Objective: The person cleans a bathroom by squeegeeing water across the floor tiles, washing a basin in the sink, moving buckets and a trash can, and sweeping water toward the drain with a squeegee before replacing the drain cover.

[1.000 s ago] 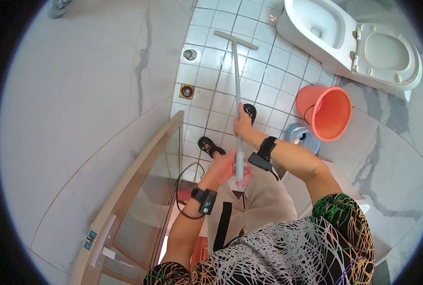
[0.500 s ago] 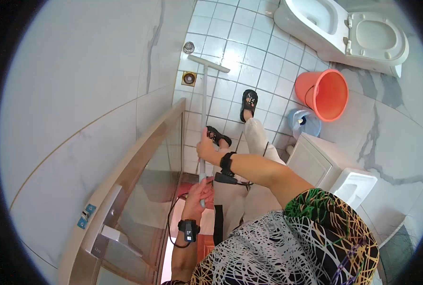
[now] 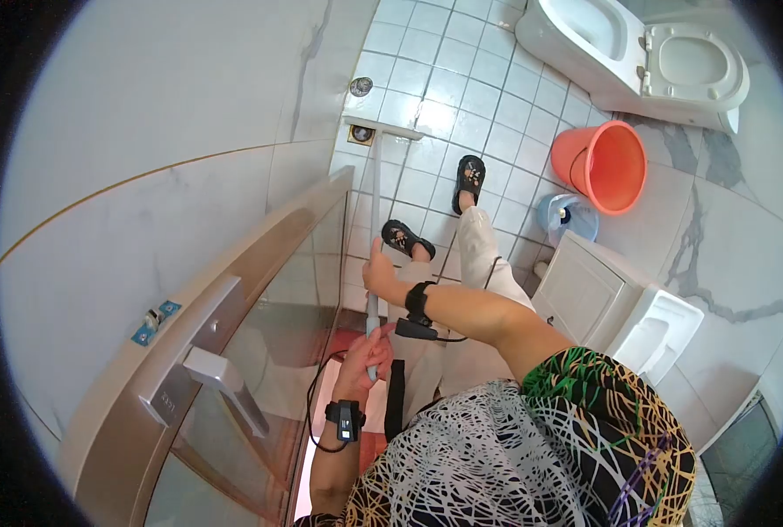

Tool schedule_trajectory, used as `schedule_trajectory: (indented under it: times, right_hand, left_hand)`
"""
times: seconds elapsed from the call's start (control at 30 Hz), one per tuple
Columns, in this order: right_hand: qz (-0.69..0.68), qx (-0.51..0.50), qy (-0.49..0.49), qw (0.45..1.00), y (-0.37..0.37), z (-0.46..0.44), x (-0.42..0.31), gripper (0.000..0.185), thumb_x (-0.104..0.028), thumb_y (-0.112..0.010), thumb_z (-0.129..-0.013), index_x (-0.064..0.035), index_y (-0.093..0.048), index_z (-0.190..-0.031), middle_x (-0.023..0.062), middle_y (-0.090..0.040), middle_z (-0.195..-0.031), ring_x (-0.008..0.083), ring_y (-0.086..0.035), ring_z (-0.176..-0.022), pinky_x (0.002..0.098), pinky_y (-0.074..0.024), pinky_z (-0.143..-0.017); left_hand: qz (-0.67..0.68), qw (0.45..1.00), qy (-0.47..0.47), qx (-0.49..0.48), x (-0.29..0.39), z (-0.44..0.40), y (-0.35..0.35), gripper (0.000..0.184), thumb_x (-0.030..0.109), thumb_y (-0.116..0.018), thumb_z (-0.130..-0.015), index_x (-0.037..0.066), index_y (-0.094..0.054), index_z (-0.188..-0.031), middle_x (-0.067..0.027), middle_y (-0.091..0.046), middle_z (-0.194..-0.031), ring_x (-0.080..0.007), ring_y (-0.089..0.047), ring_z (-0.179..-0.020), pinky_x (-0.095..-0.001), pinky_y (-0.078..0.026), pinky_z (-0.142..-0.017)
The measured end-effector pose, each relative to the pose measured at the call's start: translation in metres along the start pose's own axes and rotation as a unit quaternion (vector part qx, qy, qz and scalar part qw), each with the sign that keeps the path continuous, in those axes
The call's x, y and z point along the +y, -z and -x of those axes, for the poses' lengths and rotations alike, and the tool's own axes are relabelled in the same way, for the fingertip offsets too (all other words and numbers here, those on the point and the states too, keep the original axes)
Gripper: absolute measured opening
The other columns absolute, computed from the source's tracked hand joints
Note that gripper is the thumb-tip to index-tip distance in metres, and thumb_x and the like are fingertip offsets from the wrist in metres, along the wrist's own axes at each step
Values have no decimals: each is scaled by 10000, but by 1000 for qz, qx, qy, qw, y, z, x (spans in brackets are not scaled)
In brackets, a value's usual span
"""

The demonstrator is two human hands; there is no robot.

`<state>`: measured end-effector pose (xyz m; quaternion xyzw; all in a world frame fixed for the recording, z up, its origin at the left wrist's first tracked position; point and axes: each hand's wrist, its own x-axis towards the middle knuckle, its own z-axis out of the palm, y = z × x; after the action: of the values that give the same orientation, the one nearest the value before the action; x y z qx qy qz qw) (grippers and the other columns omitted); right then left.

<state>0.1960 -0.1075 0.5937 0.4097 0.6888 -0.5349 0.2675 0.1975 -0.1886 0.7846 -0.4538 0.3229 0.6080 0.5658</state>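
Observation:
A long pale squeegee (image 3: 375,189) reaches from my hands up across the tiled floor. Its wide crossbar lies at the square floor drain (image 3: 360,134) and covers the drain's upper edge. My right hand (image 3: 379,270) is wrapped round the middle of the pole. Lower down, my left hand (image 3: 368,358) grips the grey end of the handle, with the fingers closed round it. Both wrists carry black straps with small devices. Just right of the pole is one of my black shoes (image 3: 406,239).
A glass door (image 3: 259,351) with a metal handle stands close on the left. On the right are an orange bucket (image 3: 618,167), a blue bin (image 3: 576,221), a white cabinet (image 3: 584,294) and a toilet (image 3: 620,70). A round drain (image 3: 361,86) lies farther up.
Over the last second the squeegee and both hands have swung left, and the crossbar has come from the upper floor down to the square drain. The grip on the handle stays.

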Motion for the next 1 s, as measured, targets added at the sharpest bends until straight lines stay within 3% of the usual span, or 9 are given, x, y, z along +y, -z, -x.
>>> schedule_trajectory:
  times: [0.17, 0.27, 0.33, 0.53, 0.63, 0.73, 0.77, 0.8, 1.0]
  right_hand:
    - [-103, 71, -14, 992, 84, 28, -28, 515, -125, -475, -854, -35, -218, -1290, 109, -509, -687, 258, -544, -453, 372, -459, -401]
    - [-279, 134, -83, 947, 93, -13, 19, 278, -78, -412, -874, -18, -305, -1123, 105, -493, -640, 227, -510, -392, 363, -432, -333]
    - [-346, 173, -95, 917, 136, -22, 27, 160, -61, -382, -881, -2, -318, -1015, 113, -487, -611, 212, -502, -378, 361, -419, -305]
    - [-322, 254, -205, 889, 174, -99, 95, 165, -100, -505, -836, 15, -454, -943, 109, -511, -643, 206, -506, -447, 352, -398, -335]
    - [-229, 153, -230, 933, 166, -88, 44, 129, -61, -485, -833, 58, -471, -881, 154, -560, -748, 227, -542, -492, 373, -435, -391]
    - [-398, 162, -205, 879, 123, -86, -6, 172, -45, -452, -843, 59, -384, -962, 165, -542, -756, 290, -599, -539, 424, -500, -399]
    - [-530, 158, -204, 808, 106, -87, -18, 191, -33, -446, -838, 25, -355, -996, 160, -534, -759, 294, -598, -548, 414, -499, -396]
    - [-419, 127, -242, 866, 104, -77, -45, 219, -22, -441, -830, -12, -331, -1019, 165, -528, -830, 286, -590, -551, 412, -502, -399]
    - [-516, 29, -230, 824, 78, -68, -119, 272, 4, -444, -819, -50, -301, -1044, 163, -491, -890, 270, -580, -584, 427, -528, -457]
  left_hand:
    - [-58, 991, 39, -116, 16, 6, -25, 410, 194, -525, -894, -62, -426, -1198, 10, -472, -630, -99, -451, -461, -231, -369, -416]
    - [-59, 997, 40, 12, 26, -19, -53, 431, 150, -511, -887, -64, -388, -1241, -46, -543, -785, -148, -558, -666, -250, -451, -563]
    - [-12, 993, -20, -119, 36, -31, -78, 464, 120, -500, -882, -42, -350, -1290, -82, -541, -919, -172, -556, -837, -273, -460, -709]
    - [-154, 965, -92, -193, 35, -74, -80, 515, 130, -509, -887, 20, -304, -1346, -48, -527, -937, -128, -520, -774, -243, -403, -641]
    - [-313, 912, -265, -18, 35, -63, -85, 366, 174, -486, -913, 67, -444, -1261, 1, -539, -892, -49, -469, -723, -192, -374, -593]
    - [-366, 836, -385, 135, 45, -46, -69, 277, 212, -463, -929, 90, -533, -1168, 25, -553, -869, -23, -451, -707, -179, -377, -579]
    - [-368, 819, -412, 157, 48, -32, -68, 269, 206, -454, -932, 82, -532, -1158, 22, -550, -872, -24, -447, -704, -177, -378, -582]
    - [-368, 800, -439, 179, 54, -19, -73, 261, 200, -446, -935, 73, -530, -1147, 18, -547, -875, -25, -443, -701, -174, -379, -585]
    - [-322, 736, -543, 245, 84, 22, -100, 242, 159, -440, -932, 16, -531, -1105, -1, -522, -835, -32, -410, -659, -166, -315, -510]
